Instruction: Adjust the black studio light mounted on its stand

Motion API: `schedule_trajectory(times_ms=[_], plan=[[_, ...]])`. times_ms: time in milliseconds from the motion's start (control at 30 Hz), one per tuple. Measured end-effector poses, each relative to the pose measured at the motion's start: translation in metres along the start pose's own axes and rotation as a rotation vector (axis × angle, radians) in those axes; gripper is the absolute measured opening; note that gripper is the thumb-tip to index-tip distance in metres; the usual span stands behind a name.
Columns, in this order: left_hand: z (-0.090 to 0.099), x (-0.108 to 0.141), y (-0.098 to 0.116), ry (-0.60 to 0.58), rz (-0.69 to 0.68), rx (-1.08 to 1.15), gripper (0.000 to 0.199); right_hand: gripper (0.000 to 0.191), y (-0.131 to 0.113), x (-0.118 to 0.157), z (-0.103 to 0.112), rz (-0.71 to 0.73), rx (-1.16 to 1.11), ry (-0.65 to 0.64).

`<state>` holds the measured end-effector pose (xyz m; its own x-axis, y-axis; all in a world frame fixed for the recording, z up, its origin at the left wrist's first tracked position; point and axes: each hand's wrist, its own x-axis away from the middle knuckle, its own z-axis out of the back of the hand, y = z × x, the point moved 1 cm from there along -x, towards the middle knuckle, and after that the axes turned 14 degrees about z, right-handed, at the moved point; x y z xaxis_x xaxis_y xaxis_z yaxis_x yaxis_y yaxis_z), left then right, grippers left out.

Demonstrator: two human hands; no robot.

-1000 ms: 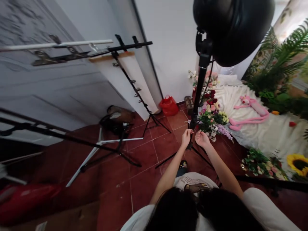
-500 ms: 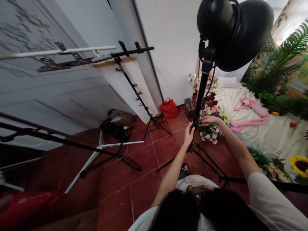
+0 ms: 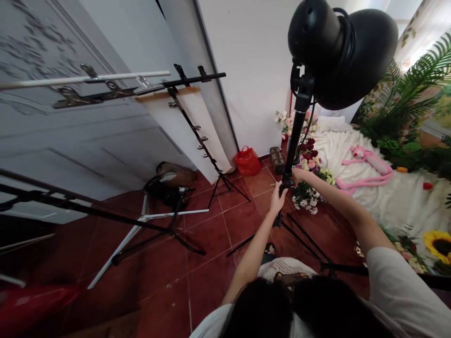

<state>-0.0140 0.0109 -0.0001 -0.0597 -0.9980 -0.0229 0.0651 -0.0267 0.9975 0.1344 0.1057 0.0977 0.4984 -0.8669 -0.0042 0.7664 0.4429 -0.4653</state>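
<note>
A black light stand rises in front of me, topped by a large black studio lamp with its cable looped at the back. My left hand is closed around the pole just below a locking collar. On the other side of the pole, my right hand grips at the collar, its fingertips partly hidden behind it. The stand's spread legs rest on the red tiles near my feet.
Left are a second black stand with clips and a white backdrop sheet, plus a white-legged stand. A red bag sits by the wall. Right, artificial flowers border a white blanket with a pink plush toy.
My right hand has moved in from stretched fingers to a closer hold at the collar. The lamp sits slightly lower in view; my left hand stays on the pole.
</note>
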Motion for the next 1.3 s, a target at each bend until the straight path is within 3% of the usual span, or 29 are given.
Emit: schedule_trajectory(times_ms=[100,233,400,567,700,833,1000,1100,1300], plan=[[0.0,0.0,0.0,0.012,-0.019,-0.012,0.046,0.021,-0.009,0.025,-0.009,0.048,0.245,-0.125],[0.0,0.001,0.001,0.027,-0.029,-0.023,0.047,0.031,-0.014,0.06,-0.018,0.126,0.29,0.088],[0.001,0.001,0.001,0.015,-0.042,-0.018,0.048,0.04,-0.028,0.087,-0.04,0.273,-0.014,0.389],[-0.001,0.004,0.0,0.019,-0.071,-0.04,0.048,0.037,-0.054,0.087,-0.074,0.11,-0.034,0.705],[-0.003,0.006,0.001,0.002,-0.065,-0.04,0.05,0.031,-0.069,0.075,-0.087,0.016,-0.009,0.807],[-0.004,0.007,0.002,0.027,-0.043,-0.031,0.051,0.027,-0.083,0.069,-0.071,0.016,-0.076,0.842],[-0.006,0.006,0.002,0.068,-0.026,-0.027,0.047,0.026,-0.106,0.063,-0.015,0.028,-0.112,0.966],[-0.01,0.004,0.001,0.114,-0.014,-0.005,0.045,0.029,-0.114,0.057,0.009,0.051,-0.185,0.958],[-0.016,-0.001,-0.004,0.161,0.007,0.049,0.045,0.04,-0.096,0.057,0.019,0.06,-0.368,0.845]])
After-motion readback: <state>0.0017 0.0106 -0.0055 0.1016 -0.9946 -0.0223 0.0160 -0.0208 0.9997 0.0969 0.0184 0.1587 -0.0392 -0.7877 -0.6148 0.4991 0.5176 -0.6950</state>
